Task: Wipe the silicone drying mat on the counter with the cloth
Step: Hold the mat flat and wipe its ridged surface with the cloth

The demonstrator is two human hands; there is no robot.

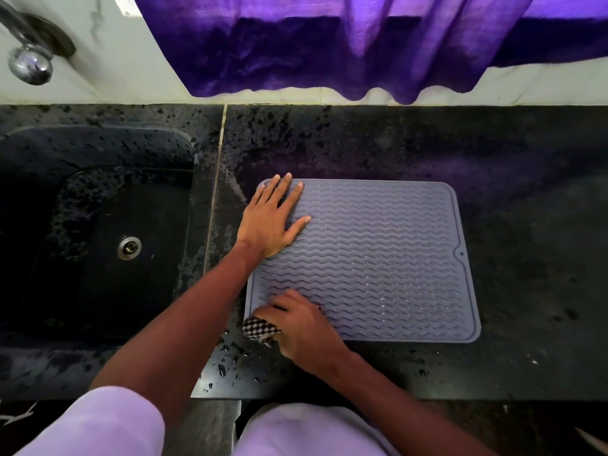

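A grey silicone drying mat point(378, 258) with wavy ridges lies flat on the black speckled counter point(510, 166). My left hand point(274, 218) rests flat on the mat's far left corner, fingers straight and spread. My right hand point(301, 324) grips a bunched black-and-white checked cloth point(260, 329) at the mat's near left corner. Most of the cloth is hidden under my fingers; its end sticks out over the mat's edge. Small water drops glint on the mat's near part.
A black sink point(98, 241) with a metal drain point(129, 247) sits left of the mat. A chrome tap point(31, 62) is at the far left. A purple curtain point(362, 44) hangs over the back wall. Water drops lie near the counter's front edge point(230, 366).
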